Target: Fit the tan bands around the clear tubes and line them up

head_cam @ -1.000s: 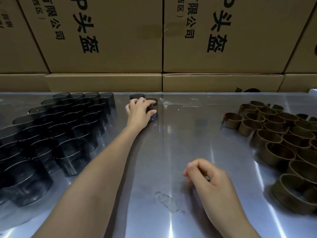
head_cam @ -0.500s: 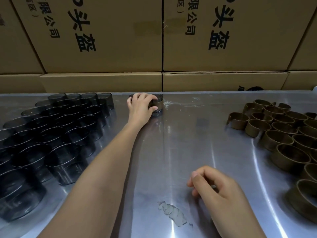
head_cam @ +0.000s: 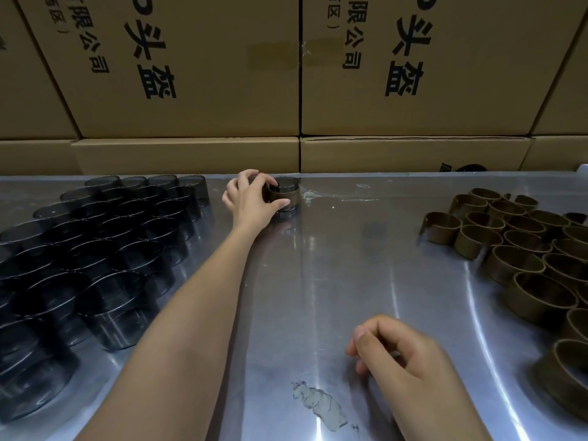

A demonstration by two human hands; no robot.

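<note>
Left hand (head_cam: pixel 253 198): reached to the table's far edge; fingers and thumb curled round a banded tube (head_cam: pixel 284 196), which stood upright there
Right hand (head_cam: pixel 404 361): near the front, fingers loosely curled, nothing held
Clear tubes (head_cam: pixel 105 249): clustered upright at left
Tan bands (head_cam: pixel 521 249): grouped at right
Table (head_cam: pixel 350 265): shiny metal; cardboard boxes (head_cam: pixel 222 74) stacked behind

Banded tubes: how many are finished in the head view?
1 clearly: the banded tube at the table's far edge, gripped by the left hand. Another may sit hidden behind that hand.
</note>
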